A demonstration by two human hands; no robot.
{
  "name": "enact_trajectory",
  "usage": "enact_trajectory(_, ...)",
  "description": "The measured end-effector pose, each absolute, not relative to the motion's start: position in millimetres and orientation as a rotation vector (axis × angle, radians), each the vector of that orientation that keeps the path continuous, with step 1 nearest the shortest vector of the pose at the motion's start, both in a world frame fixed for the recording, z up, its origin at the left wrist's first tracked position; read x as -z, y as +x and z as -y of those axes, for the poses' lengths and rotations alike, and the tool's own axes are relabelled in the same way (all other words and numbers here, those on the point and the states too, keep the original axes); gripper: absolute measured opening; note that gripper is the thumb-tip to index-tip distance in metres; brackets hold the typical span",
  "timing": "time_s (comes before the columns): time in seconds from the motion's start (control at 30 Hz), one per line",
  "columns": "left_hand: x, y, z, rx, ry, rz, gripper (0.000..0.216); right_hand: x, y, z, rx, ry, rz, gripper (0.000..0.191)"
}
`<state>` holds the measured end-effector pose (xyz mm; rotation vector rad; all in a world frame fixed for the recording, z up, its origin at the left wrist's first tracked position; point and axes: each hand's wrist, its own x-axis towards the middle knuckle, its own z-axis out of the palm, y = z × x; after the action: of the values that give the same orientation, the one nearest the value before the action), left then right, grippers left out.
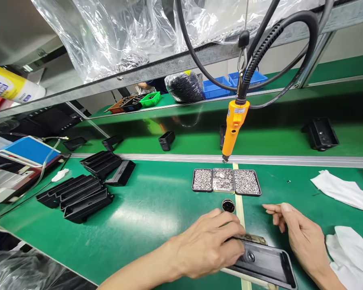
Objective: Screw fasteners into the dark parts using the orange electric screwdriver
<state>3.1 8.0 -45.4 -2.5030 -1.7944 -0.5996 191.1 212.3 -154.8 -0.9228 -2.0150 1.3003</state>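
Observation:
My left hand (210,243) lies over the left end of a black plastic housing (266,264) at the table's front edge, its fingers curled and pressing on the part. A small circuit board (254,238) shows just past the fingertips. My right hand (296,231) rests to the right of the housing with its fingers stretched out and nothing in them. A small black round part (228,206) sits just beyond my left hand. Three small trays of screws (226,180) stand behind it. An orange electric screwdriver (233,129) hangs over them.
Stacks of black housings (81,191) lie at the left. White cloths (341,189) lie at the right. Behind a metal rail runs a green conveyor (260,139) carrying black parts (320,133). Blue and green bins (218,86) stand further back.

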Motion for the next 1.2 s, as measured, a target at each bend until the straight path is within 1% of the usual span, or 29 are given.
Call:
enact_trajectory(0.13,41,1,-6,0.446,-2.53,1.773,0.023,157,192,-215,-1.319,-0.921,2.008,0.056)
enact_trajectory(0.3,36,-2,9,0.328,-2.553,1.914,0.024,159,192,-214,-1.338,-0.926,1.977,0.056)
enact_trajectory(0.33,37,-4,11,0.329,-2.555,1.926,0.03,159,191,-213,-1.341,-0.933,1.964,0.055)
enact_trajectory(0.43,47,-7,14,0.371,-2.584,1.876,0.057,158,190,-210,-1.358,-0.948,1.939,0.055)
enact_trajectory(0.47,51,-8,13,0.388,-2.601,1.856,0.062,158,189,-210,-1.365,-0.948,1.937,0.054)
enact_trajectory(0.6,63,-6,7,0.466,-2.629,1.835,0.069,160,189,-209,-1.391,-0.954,1.924,0.053)
enact_trajectory(0.77,66,-1,1,0.574,-2.651,1.778,0.066,161,190,-209,-1.404,-0.966,1.908,0.053)
enact_trajectory(0.87,67,-3,4,0.771,-2.65,1.798,0.061,159,190,-209,-1.414,-0.979,1.893,0.055)
enact_trajectory(0.9,68,-6,6,0.9,-2.618,1.825,0.057,159,190,-209,-1.421,-0.984,1.887,0.055)
enact_trajectory(0.97,71,-14,6,1.203,-2.407,1.972,0.04,159,189,-209,-1.439,-0.998,1.872,0.055)
enact_trajectory(1.03,77,-25,3,1.342,-2.063,2.223,0.026,161,189,-211,-1.461,-1.015,1.856,0.056)
enact_trajectory(1.13,89,-43,-7,1.199,-1.747,2.483,0.013,163,189,-216,-1.501,-1.031,1.827,0.061)
enact_trajectory(1.2,98,-54,-13,1.107,-1.683,2.531,0.012,161,189,-221,-1.534,-1.024,1.805,0.064)
